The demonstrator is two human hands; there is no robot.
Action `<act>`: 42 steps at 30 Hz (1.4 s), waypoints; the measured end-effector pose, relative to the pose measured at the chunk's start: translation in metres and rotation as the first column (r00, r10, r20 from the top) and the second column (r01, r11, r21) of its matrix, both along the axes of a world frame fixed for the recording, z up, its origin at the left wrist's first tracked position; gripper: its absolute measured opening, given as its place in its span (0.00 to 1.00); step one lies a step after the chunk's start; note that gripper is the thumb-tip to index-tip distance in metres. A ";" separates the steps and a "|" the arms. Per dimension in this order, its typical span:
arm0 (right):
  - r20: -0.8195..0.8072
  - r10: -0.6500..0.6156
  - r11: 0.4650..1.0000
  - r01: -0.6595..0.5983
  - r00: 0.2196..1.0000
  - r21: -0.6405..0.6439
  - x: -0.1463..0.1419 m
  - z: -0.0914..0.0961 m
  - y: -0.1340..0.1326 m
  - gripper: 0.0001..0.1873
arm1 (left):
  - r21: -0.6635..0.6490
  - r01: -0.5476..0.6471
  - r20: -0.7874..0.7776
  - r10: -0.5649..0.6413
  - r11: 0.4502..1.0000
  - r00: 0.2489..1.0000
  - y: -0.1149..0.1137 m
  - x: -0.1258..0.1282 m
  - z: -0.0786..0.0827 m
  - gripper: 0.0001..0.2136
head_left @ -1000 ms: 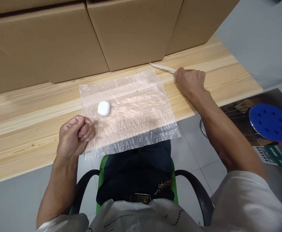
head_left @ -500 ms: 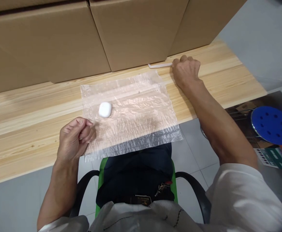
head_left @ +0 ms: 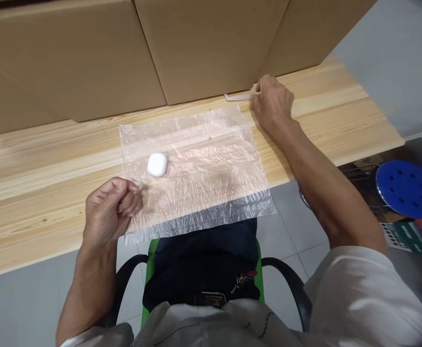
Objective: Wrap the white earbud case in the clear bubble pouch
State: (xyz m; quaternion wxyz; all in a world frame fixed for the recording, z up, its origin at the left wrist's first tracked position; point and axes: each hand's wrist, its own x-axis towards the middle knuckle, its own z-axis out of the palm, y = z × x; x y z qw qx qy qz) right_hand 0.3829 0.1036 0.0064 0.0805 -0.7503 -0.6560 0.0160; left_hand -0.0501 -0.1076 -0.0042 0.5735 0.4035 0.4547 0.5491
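Note:
A clear plastic bag (head_left: 203, 164) lies flat on the wooden table (head_left: 33, 183), its near edge hanging over the front. A small white case (head_left: 157, 165) rests at the bag's left part. My left hand (head_left: 109, 209) pinches the bag's near left corner, fingers closed on the film. My right hand (head_left: 273, 103) is closed at the back of the table, gripping the end of a thin white strip (head_left: 238, 97) that lies along the foot of the cardboard boxes (head_left: 203, 43).
Large cardboard boxes line the back of the table. To the right below the table stand a blue round stool (head_left: 408, 188) and some printed boxes on the floor. My lap and a green chair with black armrests are below the table's front edge.
My right hand has moved back and slightly left toward the boxes, carrying the white strip's end with it. My left hand keeps its pinch on the bag's corner.

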 end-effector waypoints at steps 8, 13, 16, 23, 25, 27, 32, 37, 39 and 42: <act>-0.023 0.220 0.975 -0.219 0.975 0.045 0.016 -0.026 -0.002 0.24 | 0.016 0.006 -0.036 -0.005 1.000 0.999 0.000 -0.001 -0.001 0.16; 0.015 0.312 0.950 -0.312 0.950 0.030 0.020 -0.031 0.007 0.23 | 0.022 0.016 -0.034 -0.015 1.000 0.999 0.000 0.000 -0.001 0.17; 0.004 0.324 0.946 -0.324 0.946 0.017 0.017 -0.031 0.010 0.23 | 0.021 0.020 -0.026 -0.020 1.000 0.999 0.001 0.001 0.000 0.17; -0.013 0.194 0.981 -0.193 0.981 0.009 0.010 -0.030 0.009 0.22 | 0.042 0.036 -0.012 -0.036 0.998 0.999 0.001 -0.001 -0.004 0.18; -0.039 0.200 0.979 -0.199 0.979 0.034 0.014 -0.031 0.003 0.23 | 0.049 0.045 -0.011 -0.044 0.998 0.999 0.001 -0.001 -0.005 0.19; -0.056 0.188 0.982 -0.186 0.980 0.042 0.017 -0.029 -0.005 0.27 | 0.046 0.040 -0.015 -0.039 0.998 0.999 0.000 0.000 -0.004 0.19; -0.060 0.158 0.987 -0.158 0.986 0.013 0.010 -0.016 -0.024 0.34 | 0.029 0.009 -0.036 -0.008 1.000 0.999 -0.001 0.004 -0.002 0.19; -0.053 0.225 0.974 -0.226 0.973 -0.019 0.001 -0.014 -0.023 0.33 | 0.034 0.015 -0.054 -0.013 0.999 0.998 0.000 0.004 -0.003 0.20; -0.057 0.264 0.963 -0.266 0.963 -0.032 0.001 -0.018 -0.018 0.33 | 0.028 0.013 -0.063 -0.012 1.000 0.998 0.000 0.003 -0.003 0.19; -0.060 0.319 0.947 -0.321 0.946 -0.032 0.003 -0.022 -0.009 0.32 | 0.018 -0.001 -0.072 0.003 1.000 0.997 0.000 0.003 -0.002 0.20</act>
